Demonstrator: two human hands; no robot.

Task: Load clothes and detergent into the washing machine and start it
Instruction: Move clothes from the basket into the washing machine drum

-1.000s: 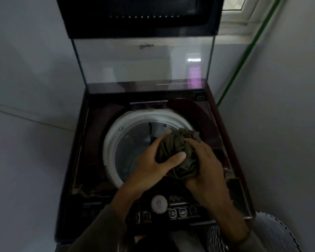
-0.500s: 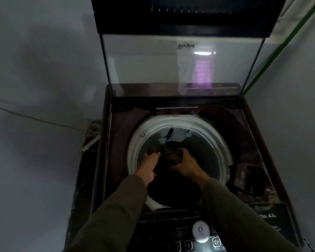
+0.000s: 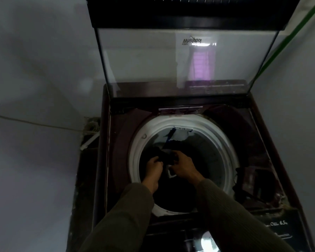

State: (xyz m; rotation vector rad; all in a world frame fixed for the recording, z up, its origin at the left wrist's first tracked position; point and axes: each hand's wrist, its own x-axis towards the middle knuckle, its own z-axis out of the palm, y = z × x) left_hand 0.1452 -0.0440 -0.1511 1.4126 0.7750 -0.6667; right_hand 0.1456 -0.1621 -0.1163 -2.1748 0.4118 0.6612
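Note:
A dark top-loading washing machine [image 3: 116, 160] stands open, its glass lid [image 3: 171, 60] raised upright at the back. Both my arms reach down through the white drum rim [image 3: 225, 142]. My left hand [image 3: 154, 167] and my right hand [image 3: 184, 166] grip a dark bundled garment [image 3: 166, 157] between them, low inside the drum. White and blue cloth [image 3: 178, 134] lies against the drum's far wall. The drum's bottom is too dark to make out.
The control panel with a round white knob [image 3: 206, 241] runs along the machine's near edge. Grey walls close in on the left and right. A green pipe [image 3: 289, 37] runs up the right wall. A thin cable [image 3: 35, 122] crosses the left wall.
My hands carried the bundled garment from above the rim down into the drum. My view moved closer and shifted left, so the machine sits further right in the frame.

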